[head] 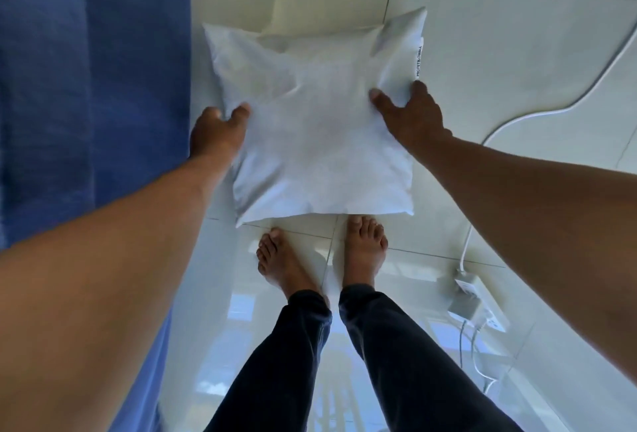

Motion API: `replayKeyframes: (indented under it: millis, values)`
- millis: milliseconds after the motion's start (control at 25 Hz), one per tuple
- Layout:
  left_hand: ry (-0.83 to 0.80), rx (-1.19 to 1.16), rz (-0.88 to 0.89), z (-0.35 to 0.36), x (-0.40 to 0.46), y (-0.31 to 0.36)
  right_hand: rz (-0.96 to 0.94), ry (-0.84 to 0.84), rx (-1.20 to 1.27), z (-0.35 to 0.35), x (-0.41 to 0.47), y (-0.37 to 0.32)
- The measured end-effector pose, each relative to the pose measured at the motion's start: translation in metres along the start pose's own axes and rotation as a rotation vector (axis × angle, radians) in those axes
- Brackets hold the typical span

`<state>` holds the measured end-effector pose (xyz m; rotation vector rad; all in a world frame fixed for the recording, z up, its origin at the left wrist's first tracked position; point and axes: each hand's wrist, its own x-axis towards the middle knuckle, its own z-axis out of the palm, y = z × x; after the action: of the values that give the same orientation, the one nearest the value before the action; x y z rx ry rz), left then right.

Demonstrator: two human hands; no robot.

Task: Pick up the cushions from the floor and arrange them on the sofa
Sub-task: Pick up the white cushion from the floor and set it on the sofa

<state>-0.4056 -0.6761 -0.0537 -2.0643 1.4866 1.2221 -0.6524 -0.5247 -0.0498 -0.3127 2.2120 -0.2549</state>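
Both hands are on it: the left hand (215, 131) has its fingers curled round the left edge of the white cushion (317, 142), thumb pressed on top, and the right hand (410, 114) clamps the opposite edge, thumb on the face and the other fingers wrapped behind the side seam. Both grasps look firm, the fabric puckering at each thumb. The cushion sits squarely between the two sets of fingers, so neither hand is nearer; it is an even two-handed hold. It is close to square, with no real long axis, and its near edge hangs just above the bare toes. Whether it is clear of the floor or only just lifting I can't say for sure.

Past the fingertips, a second cushion (403, 38) peeks out from behind the far right corner, lying on the tiled floor (499, 35). Out beyond the left knuckles runs the blue sofa (93, 87), and that is the key: the target lies to the left of the grip, so I'd expect a swing leftward. Well off to the right, a white cable (551, 107) trails to a power strip (472, 300).
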Motion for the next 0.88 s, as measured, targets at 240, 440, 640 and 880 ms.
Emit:
replayKeyframes:
  millis: [240, 440, 640, 880]
  values:
    - [-0.253, -0.5, -0.153, 0.024, 0.014, 0.015, 0.264, -0.152, 0.585, 0.006, 0.013, 0.002]
    - [-0.228, -0.551, -0.096, -0.012, -0.064, 0.047, 0.163, -0.087, 0.66, -0.041, -0.049, -0.019]
    - [-0.169, -0.623, -0.046, -0.084, -0.159, 0.074, 0.029, -0.038, 0.656, -0.123, -0.134, -0.053]
    - [-0.073, -0.711, 0.02, -0.198, -0.283, 0.105, -0.154, -0.021, 0.643, -0.238, -0.252, -0.128]
